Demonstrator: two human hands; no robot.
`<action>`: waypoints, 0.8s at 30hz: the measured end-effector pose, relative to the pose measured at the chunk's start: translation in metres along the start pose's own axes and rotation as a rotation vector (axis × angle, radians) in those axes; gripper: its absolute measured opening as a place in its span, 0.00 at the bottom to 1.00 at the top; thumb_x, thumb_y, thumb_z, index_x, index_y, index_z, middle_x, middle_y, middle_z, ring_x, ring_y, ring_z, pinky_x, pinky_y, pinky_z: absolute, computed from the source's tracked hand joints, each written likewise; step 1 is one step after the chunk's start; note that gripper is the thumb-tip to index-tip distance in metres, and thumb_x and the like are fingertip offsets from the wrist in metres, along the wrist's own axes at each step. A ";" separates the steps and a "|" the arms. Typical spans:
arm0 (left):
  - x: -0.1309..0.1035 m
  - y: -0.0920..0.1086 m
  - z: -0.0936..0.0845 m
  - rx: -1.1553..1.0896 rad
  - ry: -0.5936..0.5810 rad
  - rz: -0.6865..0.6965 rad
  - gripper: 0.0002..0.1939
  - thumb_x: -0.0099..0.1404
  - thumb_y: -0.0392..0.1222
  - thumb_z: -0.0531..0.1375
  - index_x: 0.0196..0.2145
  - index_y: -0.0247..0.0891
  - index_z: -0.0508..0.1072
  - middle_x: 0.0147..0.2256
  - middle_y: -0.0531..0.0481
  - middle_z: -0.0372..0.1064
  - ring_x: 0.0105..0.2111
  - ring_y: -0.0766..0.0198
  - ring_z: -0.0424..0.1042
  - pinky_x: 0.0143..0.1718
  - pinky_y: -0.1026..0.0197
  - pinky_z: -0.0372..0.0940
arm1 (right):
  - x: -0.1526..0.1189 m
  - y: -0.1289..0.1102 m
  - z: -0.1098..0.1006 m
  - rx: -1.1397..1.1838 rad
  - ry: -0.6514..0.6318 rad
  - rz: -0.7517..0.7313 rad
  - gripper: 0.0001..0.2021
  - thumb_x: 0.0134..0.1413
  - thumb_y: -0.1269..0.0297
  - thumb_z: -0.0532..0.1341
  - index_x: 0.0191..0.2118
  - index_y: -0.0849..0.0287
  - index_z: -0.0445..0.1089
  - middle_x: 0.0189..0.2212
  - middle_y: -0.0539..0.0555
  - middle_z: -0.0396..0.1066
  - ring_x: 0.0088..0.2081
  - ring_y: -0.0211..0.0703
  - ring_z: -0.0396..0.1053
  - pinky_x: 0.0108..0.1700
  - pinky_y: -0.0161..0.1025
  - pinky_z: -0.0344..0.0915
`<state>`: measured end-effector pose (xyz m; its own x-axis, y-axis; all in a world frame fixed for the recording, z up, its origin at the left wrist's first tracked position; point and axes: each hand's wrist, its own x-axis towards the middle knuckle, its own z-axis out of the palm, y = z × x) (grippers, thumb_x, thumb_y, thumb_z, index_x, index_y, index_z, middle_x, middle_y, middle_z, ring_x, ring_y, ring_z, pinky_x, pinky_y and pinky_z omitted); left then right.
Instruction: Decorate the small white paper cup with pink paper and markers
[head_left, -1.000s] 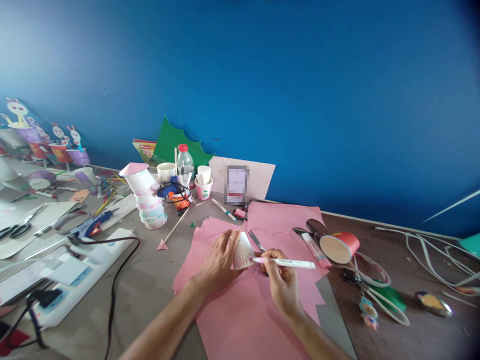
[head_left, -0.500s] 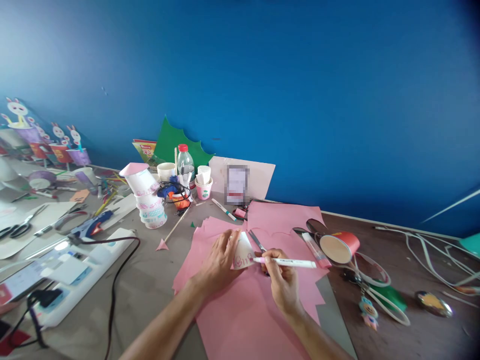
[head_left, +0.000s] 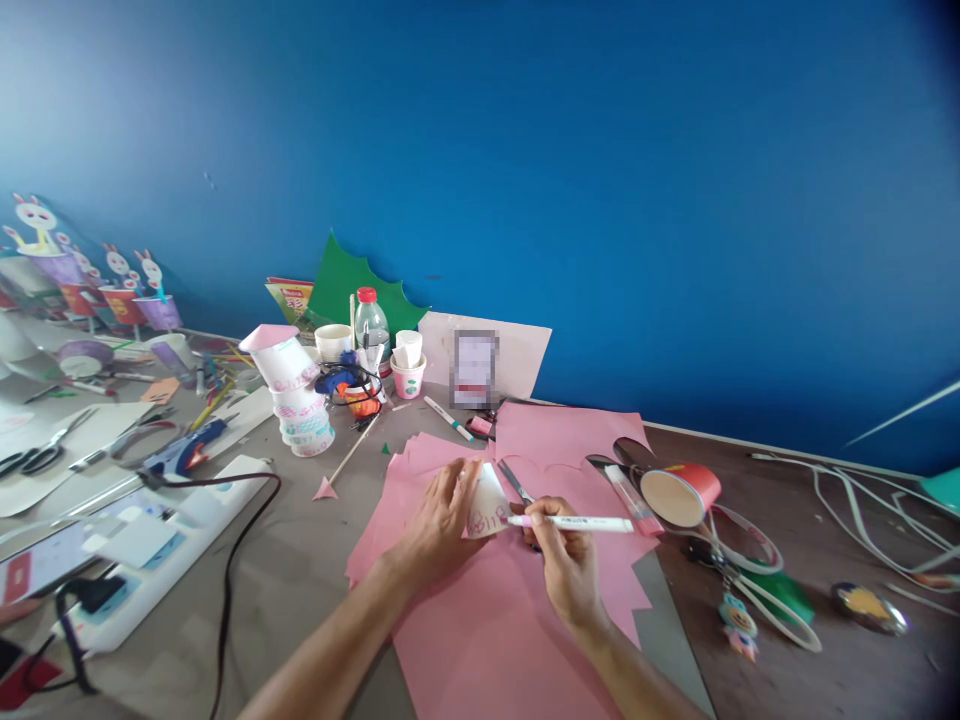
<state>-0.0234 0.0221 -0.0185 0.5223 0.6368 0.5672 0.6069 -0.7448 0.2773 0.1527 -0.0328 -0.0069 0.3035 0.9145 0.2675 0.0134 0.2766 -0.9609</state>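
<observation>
White marker's tip at decorated cup's edge.
Left hand (head_left: 441,512) steadies cup (head_left: 490,490), right hand's (head_left: 566,560) grip closed on marker (head_left: 592,524); pose virtually unchanged, marking apparently ongoing.

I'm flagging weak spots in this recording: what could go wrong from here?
The slim white marker in the right hand might slip off the white paper cup and stain the pink paper sheets beneath. The left hand holds the cup close to its pink marks and might smear them if wet. Metal-bladed scissors partly behind the right hand could get nudged.
</observation>
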 end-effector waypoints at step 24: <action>0.000 0.000 0.000 0.011 -0.004 -0.010 0.46 0.63 0.45 0.62 0.69 0.37 0.38 0.57 0.29 0.62 0.57 0.40 0.66 0.54 0.40 0.67 | -0.001 -0.003 0.000 -0.040 -0.018 -0.060 0.18 0.61 0.48 0.60 0.28 0.57 0.69 0.20 0.47 0.61 0.23 0.37 0.58 0.26 0.34 0.58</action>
<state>-0.0230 0.0220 -0.0188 0.5188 0.6450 0.5611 0.6186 -0.7362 0.2743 0.1520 -0.0350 -0.0041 0.2842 0.9019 0.3253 0.0691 0.3192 -0.9452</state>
